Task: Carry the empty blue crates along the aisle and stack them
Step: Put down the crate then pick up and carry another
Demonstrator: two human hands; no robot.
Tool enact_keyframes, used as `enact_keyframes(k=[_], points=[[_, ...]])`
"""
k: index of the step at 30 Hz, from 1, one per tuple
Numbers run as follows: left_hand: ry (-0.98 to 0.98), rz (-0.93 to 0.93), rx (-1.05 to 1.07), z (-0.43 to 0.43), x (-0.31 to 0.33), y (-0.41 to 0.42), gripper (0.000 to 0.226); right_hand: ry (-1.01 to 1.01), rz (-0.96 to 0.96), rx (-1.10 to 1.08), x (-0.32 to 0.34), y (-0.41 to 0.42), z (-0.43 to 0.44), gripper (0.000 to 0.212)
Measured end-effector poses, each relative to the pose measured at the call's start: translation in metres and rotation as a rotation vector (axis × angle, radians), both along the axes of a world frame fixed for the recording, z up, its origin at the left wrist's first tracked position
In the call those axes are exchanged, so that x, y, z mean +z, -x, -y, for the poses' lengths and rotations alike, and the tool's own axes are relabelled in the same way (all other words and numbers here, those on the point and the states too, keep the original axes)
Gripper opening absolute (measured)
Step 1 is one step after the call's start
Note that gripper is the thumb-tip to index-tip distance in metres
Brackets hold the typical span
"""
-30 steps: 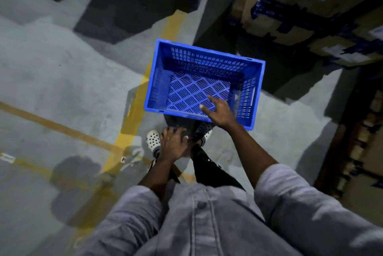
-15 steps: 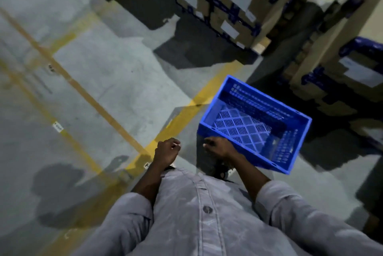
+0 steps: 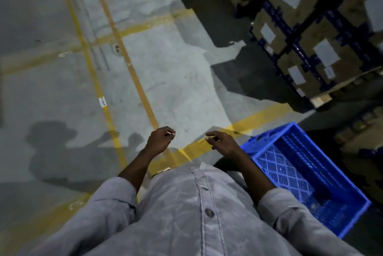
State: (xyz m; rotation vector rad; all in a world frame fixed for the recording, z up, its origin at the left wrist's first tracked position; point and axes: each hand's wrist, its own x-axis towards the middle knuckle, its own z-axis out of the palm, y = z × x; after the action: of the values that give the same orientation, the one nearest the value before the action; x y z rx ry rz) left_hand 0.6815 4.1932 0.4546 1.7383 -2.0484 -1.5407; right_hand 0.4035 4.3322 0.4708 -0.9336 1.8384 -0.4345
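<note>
My shirt (image 3: pixel 186 214) fills the bottom of the view and hides my legs and feet. Both hands are out in front over the floor (image 3: pixel 176 73), holding nothing: left hand (image 3: pixel 160 139) loosely curled, fingertips near the thumb; right hand (image 3: pixel 222 142) half open, fingers slack, just left of the crate but not touching it. Blue crate (image 3: pixel 306 177) sits on the floor at my right side, empty, slotted base showing; my right forearm and sleeve cover its near left corner, and its near end is dark and hard to read. Yellow floor lines (image 3: pixel 99 90) cross ahead; one runs under my hands toward the crate. A small label on one line is unreadable. Far right: stacked cardboard boxes (image 3: pixel 310 34) with pale labels and dark blue strapping, cut off by the frame edge, text illegible.
</note>
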Motion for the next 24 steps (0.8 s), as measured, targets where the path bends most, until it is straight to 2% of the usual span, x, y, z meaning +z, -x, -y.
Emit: enact_keyframes(k=[5, 9, 14, 20, 24], points=[[0.002, -0.115, 0.174, 0.054, -0.009, -0.012, 0.010, 0.024, 0.003, -0.020, 0.019, -0.003, 0.077, 0.028], [-0.011, -0.169, 0.284, 0.110, -0.012, -0.012, 0.014, -0.010, 0.085, -0.035, 0.017, -0.002, 0.160, 0.023], [0.010, -0.164, 0.419, 0.210, -0.012, -0.026, 0.013, 0.014, 0.135, 0.083, 0.015, 0.004, 0.304, 0.022], [0.012, -0.209, 0.709, 0.348, 0.020, -0.037, 0.015, 0.085, 0.115, 0.074, 0.047, 0.007, 0.491, 0.023], [0.053, -0.264, 0.840, 0.435, 0.036, -0.041, 0.018, 0.085, 0.183, 0.131, 0.061, -0.011, 0.586, 0.022]])
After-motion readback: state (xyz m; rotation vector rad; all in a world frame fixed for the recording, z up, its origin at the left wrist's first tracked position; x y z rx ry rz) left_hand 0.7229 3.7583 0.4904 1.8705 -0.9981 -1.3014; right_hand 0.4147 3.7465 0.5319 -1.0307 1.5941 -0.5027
